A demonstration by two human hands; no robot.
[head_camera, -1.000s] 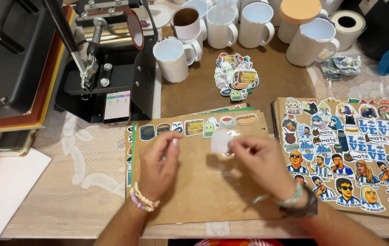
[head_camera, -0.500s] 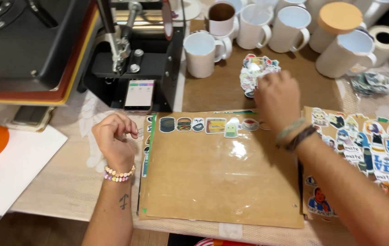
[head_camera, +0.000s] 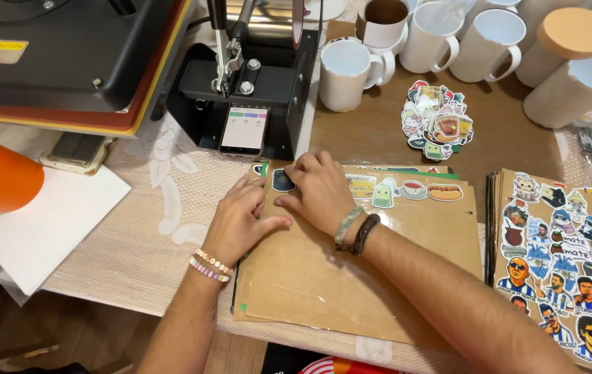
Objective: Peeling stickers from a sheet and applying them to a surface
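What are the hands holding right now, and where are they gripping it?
Nothing is lifted. Both the left hand and right hand press flat on the top-left part of the brown sticker sheet, fingers beside a dark sticker; whether they pinch it cannot be told.

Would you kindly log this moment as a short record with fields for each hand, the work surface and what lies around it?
left hand: flat on the left edge of the brown sheet, beaded bracelets at the wrist
right hand: pressing on the sheet's top left, beside a dark sticker
sticker row: along the sheet's top edge
sticker pile: loose, behind the sheet
sticker board: to the right, covered in figures
mugs: white, clustered at the back
press: black, behind the hands
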